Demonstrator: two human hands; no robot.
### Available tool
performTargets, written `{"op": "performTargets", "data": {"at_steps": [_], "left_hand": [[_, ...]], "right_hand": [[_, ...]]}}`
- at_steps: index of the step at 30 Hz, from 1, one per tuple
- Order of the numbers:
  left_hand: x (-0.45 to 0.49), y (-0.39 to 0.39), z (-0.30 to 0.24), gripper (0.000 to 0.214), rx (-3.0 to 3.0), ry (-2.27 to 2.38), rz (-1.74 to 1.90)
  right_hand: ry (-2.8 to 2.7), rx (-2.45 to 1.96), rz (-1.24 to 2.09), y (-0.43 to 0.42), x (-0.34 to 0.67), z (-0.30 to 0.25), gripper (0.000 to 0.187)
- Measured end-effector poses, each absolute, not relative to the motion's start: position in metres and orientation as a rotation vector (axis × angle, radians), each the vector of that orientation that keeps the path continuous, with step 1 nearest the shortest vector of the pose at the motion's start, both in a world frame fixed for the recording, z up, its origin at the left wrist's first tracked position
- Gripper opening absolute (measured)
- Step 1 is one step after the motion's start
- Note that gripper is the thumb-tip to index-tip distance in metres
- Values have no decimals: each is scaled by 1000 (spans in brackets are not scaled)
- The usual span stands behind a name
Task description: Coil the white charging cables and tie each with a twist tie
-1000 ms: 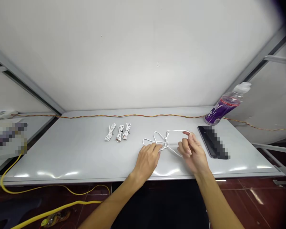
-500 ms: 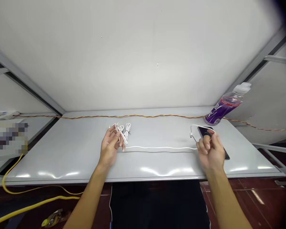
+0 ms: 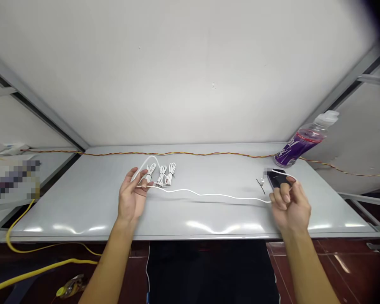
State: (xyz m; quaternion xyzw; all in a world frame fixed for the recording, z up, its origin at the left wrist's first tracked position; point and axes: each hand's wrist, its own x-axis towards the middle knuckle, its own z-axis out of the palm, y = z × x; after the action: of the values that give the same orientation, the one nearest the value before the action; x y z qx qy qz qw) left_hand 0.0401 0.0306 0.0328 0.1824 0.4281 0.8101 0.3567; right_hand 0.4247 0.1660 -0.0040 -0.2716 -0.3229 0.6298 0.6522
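Observation:
A white cable runs between my hands, held just above the grey tabletop. My left hand pinches it near one end, and a loop arches up from the fingers over the coiled cables. My right hand has its fingers curled round the other stretch, its short end and plug pointing left. Beside my left hand lie several white cable coils, each bound with a dark tie. A loose black twist tie rests left of the phone, which my right hand partly covers.
A bottle with a purple label leans at the back right. A twisted red-yellow wire crosses along the table's back edge by the white wall. Yellow cables hang at the lower left, near a bottle on the floor.
My hands have moved apart, left hand to the left and right hand slightly right, stretching the cable between them. The loop at my left hand has opened out, showing the coils more fully.

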Motion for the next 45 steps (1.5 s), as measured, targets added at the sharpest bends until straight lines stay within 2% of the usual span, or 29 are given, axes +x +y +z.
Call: {"op": "performTargets", "data": {"at_steps": [4,9,18,20,22,27,32,38,41,45], "left_hand": [[26,19,50,25,450,956,2177],[2,12,57,5,461,939,2310],[-33,5,47,8,385,1194,2467],[-42,-1,46,3,374,1204,2500],[-52,-9,43,10,373,1217,2523],[-63,-22,33,13,352,1407,2491],[-70,-31,26,7,298,1518,2450],[-88,-45,24,10,240,1553,2450],[-78,-43,26,9,247,1560,2441],[-45,-31,36,22,393,1553,2300]], "right_hand": [[-719,-640,1404,165,429,-7,15],[-704,-627,1391,165,434,-8,13],[-619,-546,1458,165,437,3,5],[-584,-545,1426,167,445,3,6],[-563,-571,1389,169,456,1,9],[-568,-688,1387,171,482,-1,16],[-529,-687,1370,180,501,-3,5],[-595,-785,1273,196,518,-9,5],[-684,-864,1233,193,508,-8,12],[-894,-935,1240,182,481,3,31]]}}
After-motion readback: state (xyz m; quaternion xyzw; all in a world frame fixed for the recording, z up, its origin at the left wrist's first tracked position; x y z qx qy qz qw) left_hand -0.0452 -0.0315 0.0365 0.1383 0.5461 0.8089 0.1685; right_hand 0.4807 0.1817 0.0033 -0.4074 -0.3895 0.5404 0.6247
